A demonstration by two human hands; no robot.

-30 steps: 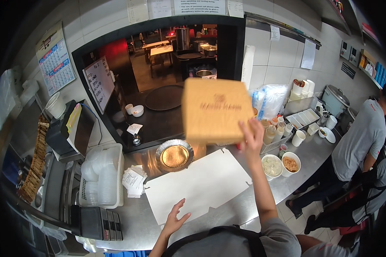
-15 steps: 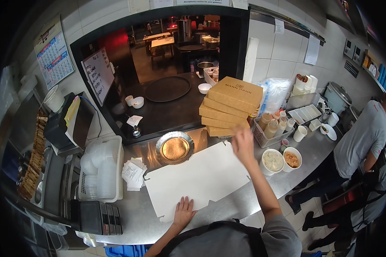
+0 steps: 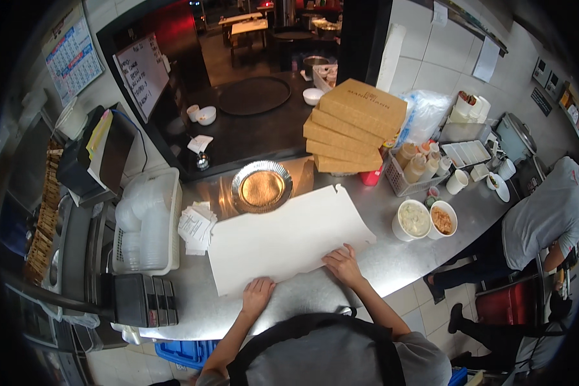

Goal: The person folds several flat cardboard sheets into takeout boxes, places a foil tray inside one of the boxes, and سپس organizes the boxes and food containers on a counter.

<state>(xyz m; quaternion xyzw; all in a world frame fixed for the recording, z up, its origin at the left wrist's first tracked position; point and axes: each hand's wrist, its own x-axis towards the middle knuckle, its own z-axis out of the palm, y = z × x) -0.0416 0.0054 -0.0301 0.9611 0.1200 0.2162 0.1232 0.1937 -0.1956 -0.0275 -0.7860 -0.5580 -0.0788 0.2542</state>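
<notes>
A flat cardboard box blank (image 3: 283,235), white side up with notches at its right end, lies on the steel counter in front of me. My left hand (image 3: 258,297) is at its near edge, left of the middle, with fingers curled over the edge. Farther right, my right hand (image 3: 344,266) grips the same edge, its fingers on the white face. Both thumbs are mostly hidden. Just beyond the blank sits a round foil tray (image 3: 262,186), nearly touching its far edge.
Stacked brown boxes (image 3: 360,116) stand beyond the blank. Two filled tubs (image 3: 412,220), a sauce-bottle basket (image 3: 418,170) and cups are to the right. Paper slips (image 3: 197,226) and a container basket (image 3: 148,222) lie left. Another person (image 3: 543,209) stands at far right.
My right hand has come back from the brown boxes to the blank's near edge. My left hand has shifted left along that edge. The view has shifted too.
</notes>
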